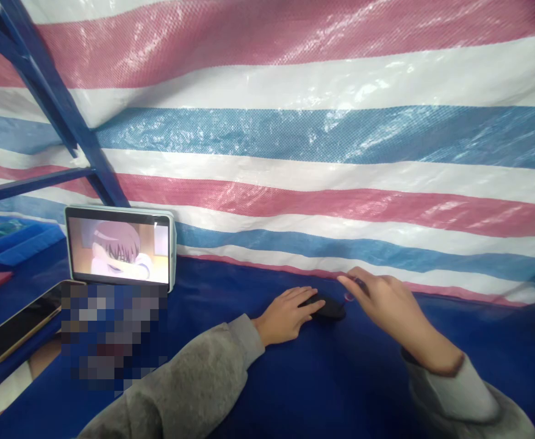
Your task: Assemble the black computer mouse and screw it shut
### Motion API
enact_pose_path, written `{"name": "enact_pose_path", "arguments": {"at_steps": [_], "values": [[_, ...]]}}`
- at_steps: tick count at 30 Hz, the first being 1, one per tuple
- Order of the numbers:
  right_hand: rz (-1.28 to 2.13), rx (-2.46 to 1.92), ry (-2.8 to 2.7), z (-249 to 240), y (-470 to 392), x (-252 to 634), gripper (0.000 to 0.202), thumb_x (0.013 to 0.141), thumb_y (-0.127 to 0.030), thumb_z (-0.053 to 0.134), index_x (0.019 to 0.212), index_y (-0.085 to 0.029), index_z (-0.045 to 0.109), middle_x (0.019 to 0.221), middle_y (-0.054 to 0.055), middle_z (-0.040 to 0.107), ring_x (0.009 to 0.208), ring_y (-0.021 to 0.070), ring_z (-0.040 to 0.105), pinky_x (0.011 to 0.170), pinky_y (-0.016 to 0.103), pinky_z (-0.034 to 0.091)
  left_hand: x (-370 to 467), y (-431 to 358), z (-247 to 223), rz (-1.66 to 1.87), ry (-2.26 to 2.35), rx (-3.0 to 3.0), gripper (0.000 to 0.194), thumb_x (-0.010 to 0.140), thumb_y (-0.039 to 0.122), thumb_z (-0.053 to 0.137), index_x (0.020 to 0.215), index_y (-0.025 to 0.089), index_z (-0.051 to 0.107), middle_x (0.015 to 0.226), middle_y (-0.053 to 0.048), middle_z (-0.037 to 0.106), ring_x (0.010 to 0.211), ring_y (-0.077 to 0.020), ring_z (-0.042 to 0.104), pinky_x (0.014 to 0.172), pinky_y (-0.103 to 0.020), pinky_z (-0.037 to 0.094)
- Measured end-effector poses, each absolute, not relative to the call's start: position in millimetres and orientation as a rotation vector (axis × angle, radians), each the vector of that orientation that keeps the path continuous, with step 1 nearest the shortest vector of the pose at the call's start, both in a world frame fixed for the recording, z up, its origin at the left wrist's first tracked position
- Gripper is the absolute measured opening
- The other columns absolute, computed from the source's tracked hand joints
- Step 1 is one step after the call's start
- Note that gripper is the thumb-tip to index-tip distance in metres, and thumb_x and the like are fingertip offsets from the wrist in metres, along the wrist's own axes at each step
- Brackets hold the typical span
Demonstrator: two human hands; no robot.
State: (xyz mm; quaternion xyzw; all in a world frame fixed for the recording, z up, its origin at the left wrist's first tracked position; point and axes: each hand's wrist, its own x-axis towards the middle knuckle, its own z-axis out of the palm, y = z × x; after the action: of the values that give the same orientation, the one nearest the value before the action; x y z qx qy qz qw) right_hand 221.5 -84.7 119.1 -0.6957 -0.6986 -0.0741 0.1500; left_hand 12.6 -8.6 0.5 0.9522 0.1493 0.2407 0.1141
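Observation:
A black computer mouse (329, 308) lies on the dark blue table surface (322, 378). From its left side my left hand (290, 311) grips it, fingers across the top and thumb along the near edge. My right hand (381, 299) is raised just right of the mouse, its fingers pinched around a small tool with a dark handle (361, 283), perhaps a screwdriver. Part of that tool is covered by my fingers. A pinkish, thin end of it points down near the mouse's right end; I cannot tell whether it touches.
A tablet (121, 247) playing a cartoon stands at the left. Near it lie a dark phone (20, 320) and a blue tray (17, 244). A pixelated patch covers part of the table. Behind hangs a striped tarp (294, 134), with blue metal bars (57, 91) at upper left.

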Motion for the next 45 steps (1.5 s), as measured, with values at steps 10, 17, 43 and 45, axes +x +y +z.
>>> {"name": "enact_pose_path", "arguments": {"at_steps": [10,17,43,45], "values": [[-0.137,-2.09,-2.018,123,-86,227,0.032,0.095,-0.045,0.037,0.101,-0.025,0.062,0.068,0.002,0.071,0.064,0.0228,0.068,0.058,0.03,0.04,14,-8,-3,0.727,0.294,2.811,0.038,0.101,0.024,0.046,0.138,0.018,0.049,0.149,-0.015,0.041,0.142,-0.024,0.035,0.117,-0.039,0.034],[-0.098,-2.043,-2.042,126,-89,231,0.021,0.091,-0.029,0.038,0.089,-0.024,0.058,0.079,0.002,0.073,0.067,0.0197,0.067,0.059,0.028,0.04,14,-12,1,0.711,0.315,2.837,0.041,0.103,0.028,0.041,0.142,0.021,0.044,0.149,-0.011,0.042,0.142,-0.0223,0.035,0.116,-0.038,0.035],[-0.214,-2.006,-1.943,119,-83,232,0.031,0.095,-0.045,0.04,0.089,-0.024,0.062,0.061,0.0,0.067,0.056,0.02,0.064,0.057,0.029,0.039,14,-10,1,0.664,0.428,2.928,0.041,0.101,0.034,0.046,0.141,0.025,0.045,0.144,-0.01,0.048,0.132,-0.0251,0.046,0.102,-0.039,0.043],[-0.254,-1.994,-1.958,118,-83,231,0.031,0.096,-0.044,0.038,0.088,-0.024,0.061,0.067,0.001,0.069,0.06,0.0201,0.065,0.056,0.029,0.038,14,-10,1,0.667,0.436,2.921,0.041,0.102,0.034,0.046,0.141,0.025,0.045,0.143,-0.01,0.049,0.132,-0.0251,0.046,0.103,-0.04,0.043]]}}
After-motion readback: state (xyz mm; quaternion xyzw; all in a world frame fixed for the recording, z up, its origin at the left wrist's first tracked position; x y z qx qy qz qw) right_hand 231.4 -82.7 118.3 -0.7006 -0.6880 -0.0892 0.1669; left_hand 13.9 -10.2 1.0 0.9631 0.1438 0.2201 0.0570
